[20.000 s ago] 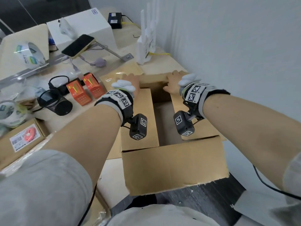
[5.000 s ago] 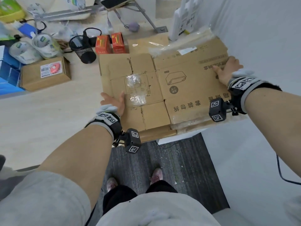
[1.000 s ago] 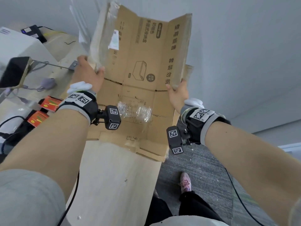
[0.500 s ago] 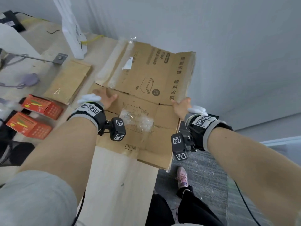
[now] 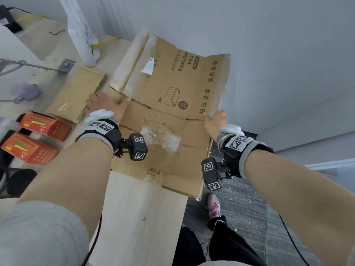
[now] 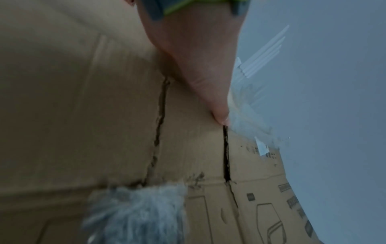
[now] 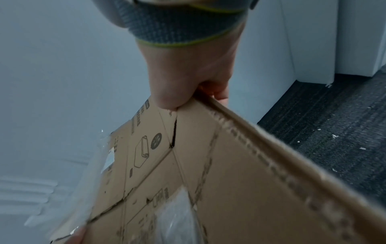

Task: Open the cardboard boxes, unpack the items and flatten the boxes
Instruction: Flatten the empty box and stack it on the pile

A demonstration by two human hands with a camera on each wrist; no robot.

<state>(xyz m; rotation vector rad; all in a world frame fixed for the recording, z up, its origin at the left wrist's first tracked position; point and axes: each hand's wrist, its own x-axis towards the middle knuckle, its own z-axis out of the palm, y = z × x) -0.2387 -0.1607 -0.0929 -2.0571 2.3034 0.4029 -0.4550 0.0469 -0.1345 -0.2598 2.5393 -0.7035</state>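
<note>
One flattened cardboard box (image 5: 169,116) lies partly on the table (image 5: 138,217), its right side jutting past the table edge over the carpet and its far panels tilted up toward the wall. Two hands hold it — the left hand (image 5: 107,104) presses flat on its left edge with fingers spread, though the fingertips are hard to make out; the right hand (image 5: 214,121) pinches the right edge, thumb on top and fingers curled beneath. One crumpled tape patch (image 5: 161,139) sticks mid-sheet. Two orange boxes (image 5: 44,124) sit left, the nearer one cut off — and one smaller cardboard piece (image 5: 76,95) lies beside them.
</note>
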